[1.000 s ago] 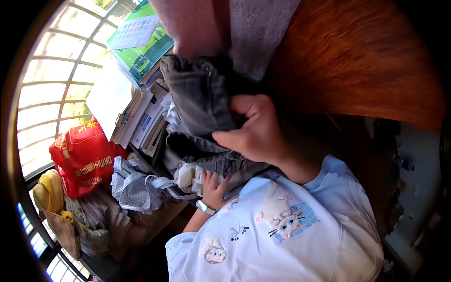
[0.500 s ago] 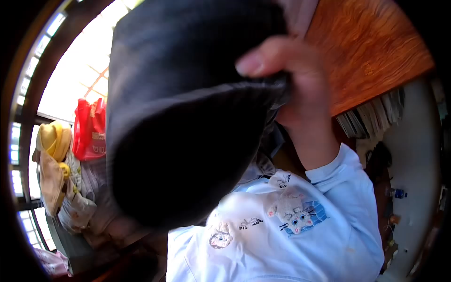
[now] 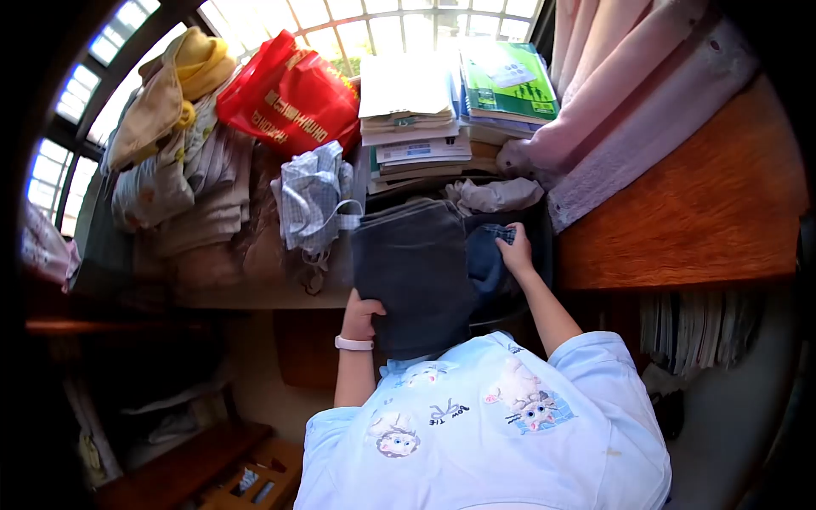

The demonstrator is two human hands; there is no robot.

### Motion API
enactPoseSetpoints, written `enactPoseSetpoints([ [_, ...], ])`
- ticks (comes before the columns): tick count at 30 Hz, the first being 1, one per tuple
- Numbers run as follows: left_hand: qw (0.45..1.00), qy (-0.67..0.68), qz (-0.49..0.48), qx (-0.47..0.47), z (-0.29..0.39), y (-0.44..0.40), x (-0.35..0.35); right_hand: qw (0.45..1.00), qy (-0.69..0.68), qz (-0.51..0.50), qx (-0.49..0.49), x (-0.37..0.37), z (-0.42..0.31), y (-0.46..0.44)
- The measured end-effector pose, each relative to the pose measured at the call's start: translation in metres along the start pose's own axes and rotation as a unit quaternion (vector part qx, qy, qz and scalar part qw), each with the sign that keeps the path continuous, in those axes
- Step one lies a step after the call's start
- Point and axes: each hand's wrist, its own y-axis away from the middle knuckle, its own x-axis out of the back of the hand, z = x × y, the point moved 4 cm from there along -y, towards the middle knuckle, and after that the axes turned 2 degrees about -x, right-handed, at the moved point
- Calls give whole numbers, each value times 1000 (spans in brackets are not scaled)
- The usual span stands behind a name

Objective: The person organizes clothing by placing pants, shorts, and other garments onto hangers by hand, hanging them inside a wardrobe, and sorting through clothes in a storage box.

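At the near side of the cluttered surface, just beyond the shirt front, the left hand (image 3: 363, 316) holds a folded charcoal fabric garment (image 3: 412, 272) by its left edge, near the lower corner. Its thumb lies over the cloth, with the fingers apparently tucked beneath. To the right, the right hand (image 3: 516, 252) has a narrow, closed grip on the upper edge of a dark blue denim garment (image 3: 486, 259), which lies beside the charcoal one and seems partly under it.

Judging by this hold, the step in hand is handling the two garments at once, one hand to each. The charcoal one is spread fairly flat, its far edge reaching toward the stack of papers and books (image 3: 416, 153). Moving either garment from here would call for a firm pinch on the denim and a level hold on the charcoal layers, so that the folds do not slide apart or drag each other.

On the far side of the denim lies a crumpled whitish cloth (image 3: 497, 195); to the left is a grey-and-white checked cloth (image 3: 313, 191) with a loose strap close to the charcoal garment. Something black and rimmed, perhaps an open case, shows around the denim, though shadow hides its shape.
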Motion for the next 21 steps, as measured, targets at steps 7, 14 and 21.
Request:
enactPoseSetpoints([
  [7, 930, 220, -4, -295, 13, 96, 39, 941, -10, -44, 334, -17, -139, 81],
  [14, 861, 239, 60, -445, 6, 209, 59, 614, -321, -720, 50, -110, -246, 237],
  [21, 813, 147, 134, -548, 9, 360, 103, 546, -227, -807, 2, -209, -238, 345],
])
